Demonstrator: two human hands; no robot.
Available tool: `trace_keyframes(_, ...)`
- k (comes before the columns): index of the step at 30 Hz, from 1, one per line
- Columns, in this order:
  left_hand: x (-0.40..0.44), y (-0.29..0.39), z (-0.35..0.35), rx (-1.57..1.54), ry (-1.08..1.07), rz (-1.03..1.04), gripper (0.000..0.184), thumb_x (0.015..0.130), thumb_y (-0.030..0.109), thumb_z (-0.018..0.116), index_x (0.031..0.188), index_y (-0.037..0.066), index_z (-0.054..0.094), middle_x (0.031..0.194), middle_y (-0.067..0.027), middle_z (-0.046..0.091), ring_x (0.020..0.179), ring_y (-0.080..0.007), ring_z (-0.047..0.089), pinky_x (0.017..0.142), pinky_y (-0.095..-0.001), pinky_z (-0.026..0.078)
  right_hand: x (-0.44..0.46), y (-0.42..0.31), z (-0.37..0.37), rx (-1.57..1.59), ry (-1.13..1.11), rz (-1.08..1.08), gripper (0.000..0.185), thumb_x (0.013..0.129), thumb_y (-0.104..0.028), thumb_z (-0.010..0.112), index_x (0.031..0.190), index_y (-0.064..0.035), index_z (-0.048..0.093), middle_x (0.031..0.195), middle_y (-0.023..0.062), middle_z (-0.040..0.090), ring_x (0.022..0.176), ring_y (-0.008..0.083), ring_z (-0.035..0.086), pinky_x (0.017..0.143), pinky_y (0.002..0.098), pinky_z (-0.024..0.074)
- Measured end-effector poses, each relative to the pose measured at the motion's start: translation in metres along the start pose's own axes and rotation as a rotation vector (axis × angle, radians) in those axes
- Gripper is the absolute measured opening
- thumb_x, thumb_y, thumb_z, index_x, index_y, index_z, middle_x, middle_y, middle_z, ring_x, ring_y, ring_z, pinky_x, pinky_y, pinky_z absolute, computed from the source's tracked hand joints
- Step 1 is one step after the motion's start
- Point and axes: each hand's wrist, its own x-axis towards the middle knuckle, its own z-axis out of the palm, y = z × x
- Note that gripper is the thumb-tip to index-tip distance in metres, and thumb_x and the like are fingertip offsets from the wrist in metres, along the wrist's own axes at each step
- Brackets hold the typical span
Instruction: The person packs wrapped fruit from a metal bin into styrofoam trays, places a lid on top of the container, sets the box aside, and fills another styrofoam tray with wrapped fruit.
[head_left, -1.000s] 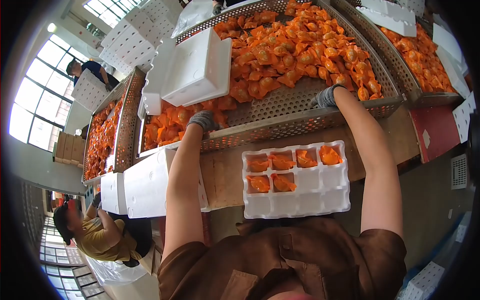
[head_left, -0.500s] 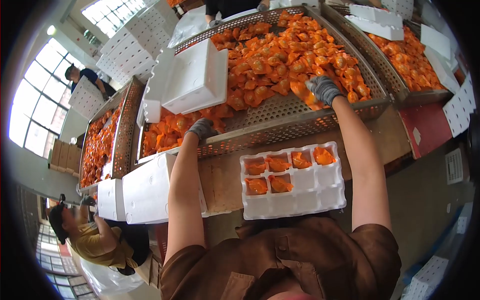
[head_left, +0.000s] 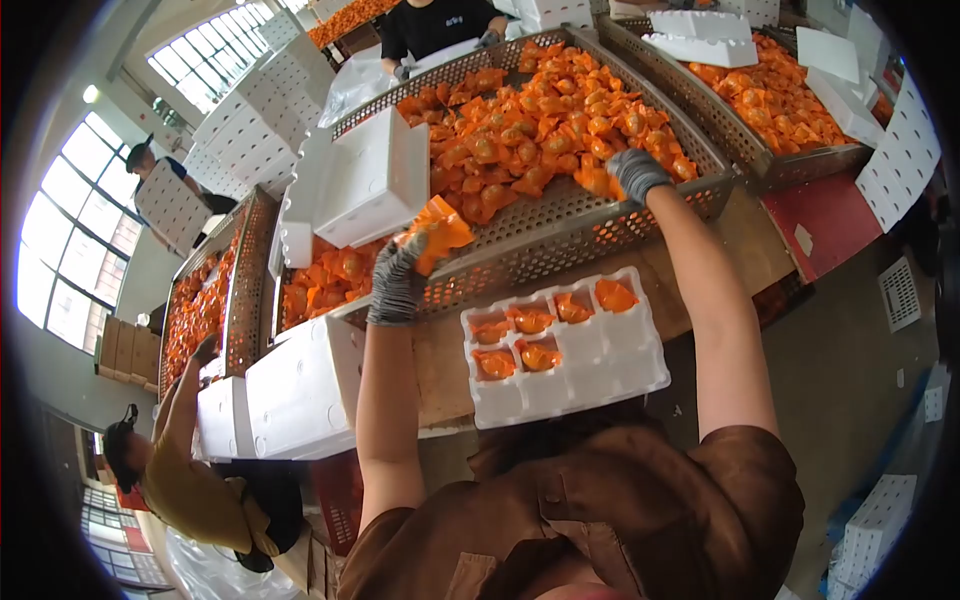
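My left hand, in a grey knit glove, is raised over the near rim of a perforated metal tray. Its fingers are closed on an orange-wrapped packet. At the tray's right side, my gloved right hand grips another orange packet; its fingertips are partly hidden. The metal tray is heaped with similar packets, each round inside a twisted wrapper. Below, a white foam box with compartments lies before me. Packets fill its far row and the two left compartments of the near row.
White foam lids rest on the metal tray's left part. Foam boxes stand at the bench's left. More packet-filled trays lie left and right. Co-workers are at the far side, left and far left.
My left hand has risen from the metal tray with an orange packet. My right hand still grips a packet near the tray's right side. The view has shifted, and the left co-worker now reaches forward.
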Motion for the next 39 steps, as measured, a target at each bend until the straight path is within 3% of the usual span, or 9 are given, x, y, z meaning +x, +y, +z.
trace_keyframes(2, -0.027, 0.0, 0.024, -0.067, -0.043, -0.079, 0.044, 0.075, 0.016, 0.073, 0.11, -0.002, 0.054, 0.103, -0.0125, 0.061, 0.091, -0.0225, 0.062, 0.082, -0.0359, 0.052, -0.031, -0.015, -0.018, -0.108, 0.202, -0.042, 0.035, 0.09, -0.027, 0.053, 0.119, -0.0077, 0.058, 0.109, 0.0107, 0.064, 0.102, 0.0215, 0.06, 0.089, 0.0344, 0.0466)
trace_keyframes(4, -0.049, -0.016, 0.028, -0.06, -0.086, -0.09, 0.047, 0.074, 0.013, 0.074, 0.113, -0.002, 0.051, 0.109, -0.0127, 0.059, 0.094, -0.0219, 0.061, 0.085, -0.0344, 0.051, -0.039, -0.007, 0.014, 1.52, 0.597, 0.187, 0.036, 0.089, -0.038, 0.055, 0.109, -0.0097, 0.065, 0.105, 0.0038, 0.065, 0.091, 0.0135, 0.06, 0.085, 0.0284, 0.047)
trace_keyframes(5, -0.06, -0.018, 0.04, -0.02, -0.1, -0.11, 0.047, 0.074, 0.012, 0.074, 0.113, -0.001, 0.051, 0.109, -0.0124, 0.059, 0.094, -0.0216, 0.061, 0.085, -0.034, 0.051, -0.1, -0.039, -0.044, 1.727, 0.489, 0.392, 0.037, 0.09, -0.039, 0.054, 0.112, -0.0116, 0.064, 0.112, 0.0031, 0.062, 0.09, 0.0141, 0.06, 0.083, 0.0288, 0.0477)
trace_keyframes(9, -0.082, -0.055, 0.056, 0.157, -0.151, -0.224, 0.049, 0.072, -0.007, 0.07, 0.118, 0.002, 0.052, 0.108, -0.0093, 0.06, 0.099, -0.0183, 0.06, 0.086, -0.032, 0.051, -0.141, -0.031, -0.003, 1.621, 0.602, -0.136, 0.044, 0.085, -0.023, 0.064, 0.126, -0.0141, 0.052, 0.116, 0.0022, 0.058, 0.096, 0.0165, 0.06, 0.076, 0.0307, 0.0536)
trace_keyframes(12, -0.088, -0.077, 0.093, 0.29, -0.301, -0.263, 0.052, 0.07, -0.007, 0.072, 0.118, 0.001, 0.053, 0.108, -0.0053, 0.06, 0.101, -0.0146, 0.057, 0.086, -0.0288, 0.05, -0.217, -0.083, -0.012, 2.246, 0.272, -0.072, 0.045, 0.081, -0.014, 0.067, 0.124, -0.0078, 0.051, 0.116, 0.0057, 0.058, 0.102, 0.0186, 0.06, 0.08, 0.0331, 0.0547)
trace_keyframes(20, -0.087, -0.113, 0.116, 1.193, -0.539, 0.005, 0.049, 0.063, 0.026, 0.081, 0.104, 0.007, 0.063, 0.093, -0.0115, 0.065, 0.088, -0.0257, 0.062, 0.079, -0.0359, 0.049, -0.29, -0.124, 0.051, 1.231, 0.465, -0.019, 0.034, 0.075, -0.016, 0.068, 0.107, -0.0071, 0.06, 0.103, 0.0093, 0.061, 0.097, 0.0242, 0.059, 0.085, 0.035, 0.0472)
trace_keyframes(23, -0.082, -0.122, 0.099, 1.308, -0.637, 0.284, 0.042, 0.064, 0.018, 0.078, 0.1, 0.008, 0.061, 0.093, -0.0115, 0.064, 0.085, -0.0297, 0.061, 0.076, -0.0395, 0.048, -0.294, -0.133, 0.038, 0.797, 0.373, -0.065, 0.036, 0.072, -0.021, 0.066, 0.106, -0.0118, 0.062, 0.099, 0.0117, 0.058, 0.097, 0.03, 0.053, 0.087, 0.0407, 0.0427)
trace_keyframes(28, -0.092, -0.113, 0.13, 1.396, -0.746, 0.287, 0.057, 0.066, 0.019, 0.077, 0.117, 0.006, 0.055, 0.098, -0.0144, 0.063, 0.09, -0.0313, 0.059, 0.078, -0.0396, 0.046, -0.273, -0.143, 0.025, 0.523, 0.142, 0.091, 0.015, 0.069, -0.017, 0.062, 0.081, -0.0072, 0.062, 0.067, 0.0158, 0.062, 0.063, 0.0329, 0.063, 0.057, 0.0428, 0.0488)
trace_keyframes(39, -0.086, -0.121, 0.134, 1.884, -0.726, 0.186, 0.046, 0.073, 0.018, 0.069, 0.117, 0.014, 0.058, 0.095, -0.011, 0.063, 0.092, -0.0288, 0.057, 0.083, -0.0419, 0.041, -0.287, -0.136, 0.031, 0.819, 0.277, 0.203, 0.055, 0.064, -0.02, 0.072, 0.114, -0.005, 0.052, 0.086, 0.0147, 0.062, 0.085, 0.0332, 0.062, 0.067, 0.0434, 0.05)
